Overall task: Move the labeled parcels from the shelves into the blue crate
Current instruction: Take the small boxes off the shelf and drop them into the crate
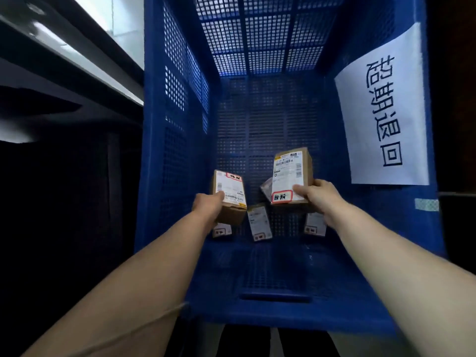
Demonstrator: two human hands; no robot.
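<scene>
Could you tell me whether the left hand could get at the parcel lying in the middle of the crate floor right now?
Probably not yet: the left hand already holds a small box, though the middle parcel lies uncovered below.

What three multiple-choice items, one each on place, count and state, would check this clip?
1. Where is the white paper sign?
A. crate's right wall
B. crate floor
C. left shelf

2. How many small labelled cardboard parcels lie on the floor of the blue perforated plastic crate?
A. none
B. three
C. seven

3. What are the hands doing?
A. both empty
B. each holds a parcel
C. sharing one parcel

Answers: 1 A, it hangs on that wall. 2 B, three lie under the hands. 3 B, the left hand grips one brown box, the right hand a larger box.
</scene>
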